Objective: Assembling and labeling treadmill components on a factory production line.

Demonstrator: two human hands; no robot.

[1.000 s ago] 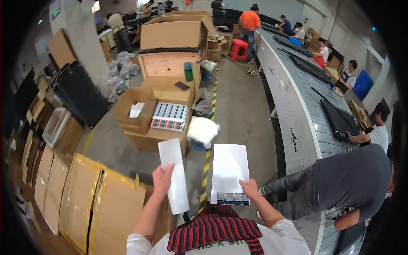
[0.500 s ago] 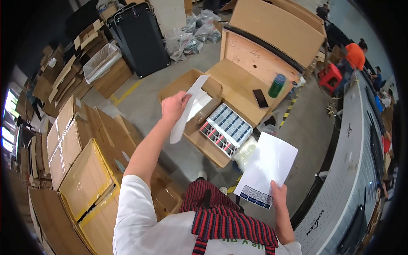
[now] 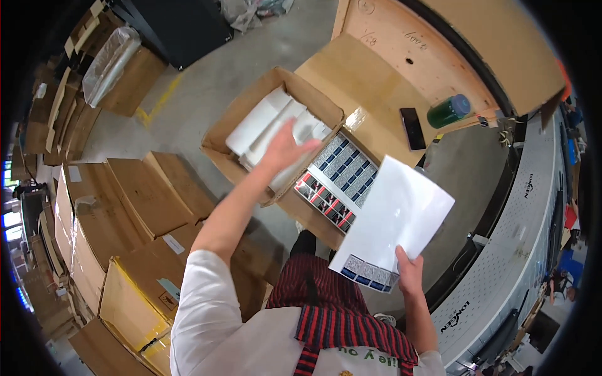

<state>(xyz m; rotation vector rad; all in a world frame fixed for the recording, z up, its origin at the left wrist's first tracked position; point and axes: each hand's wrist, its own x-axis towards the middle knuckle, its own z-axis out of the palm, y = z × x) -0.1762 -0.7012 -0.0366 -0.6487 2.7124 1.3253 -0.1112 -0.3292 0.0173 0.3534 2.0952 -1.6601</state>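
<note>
My right hand (image 3: pixel 411 271) grips the lower right edge of a white sheet of labels (image 3: pixel 395 210), mostly blank, with a row of blue-and-grey printed squares along its near end. My left hand (image 3: pixel 288 149) is over an open cardboard box (image 3: pixel 229 119), fingers spread and holding nothing. White paper pieces (image 3: pixel 263 119) lie inside that box, just under the hand. Between the hands sits a group of small red-and-black boxes (image 3: pixel 323 202), with printed label sheets (image 3: pixel 345 168) on top. The sheet in my right hand hides their right part.
A black phone (image 3: pixel 412 128) and a green bottle with a blue lid (image 3: pixel 448 111) rest on the cardboard-covered surface (image 3: pixel 357 75). Large cartons (image 3: pixel 135 194) are stacked to my left. A long grey perforated machine panel (image 3: pixel 495 250) runs along the right.
My left hand has let go of the white strip it held and moved right and slightly down over the box. The right hand still holds its sheet. The view has shifted closer to the box.
</note>
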